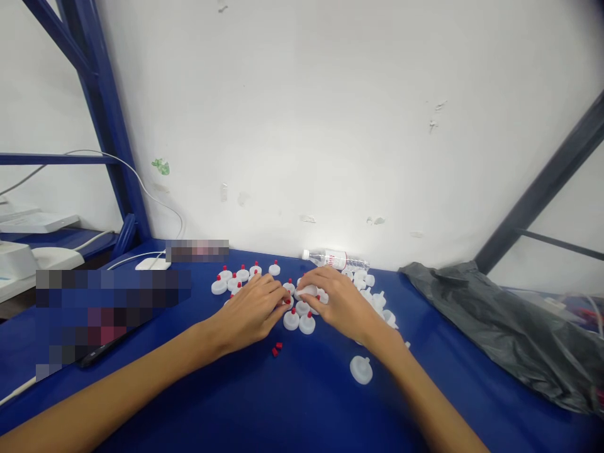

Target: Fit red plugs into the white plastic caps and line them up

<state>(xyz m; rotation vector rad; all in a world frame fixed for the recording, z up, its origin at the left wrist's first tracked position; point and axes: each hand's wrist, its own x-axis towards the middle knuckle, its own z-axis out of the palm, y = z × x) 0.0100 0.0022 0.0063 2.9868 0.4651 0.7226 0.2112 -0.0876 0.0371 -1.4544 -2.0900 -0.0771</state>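
On the table (264, 409) before you, tipped lids (291, 319) lie beyond your left hand (252, 308) and between it and your right hand (346, 305), two loose tips (275, 352) nearer you; bare lids (377, 301) sit farther right, a bottle (336, 258) behind, a bag (472, 327) rightmost

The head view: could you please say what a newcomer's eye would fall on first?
Probably the left hand and right hand, close together among white caps, many with red tips, on the blue table. Beyond, a clear bottle lies on its side near the wall; dark plastic lies crumpled on the right.
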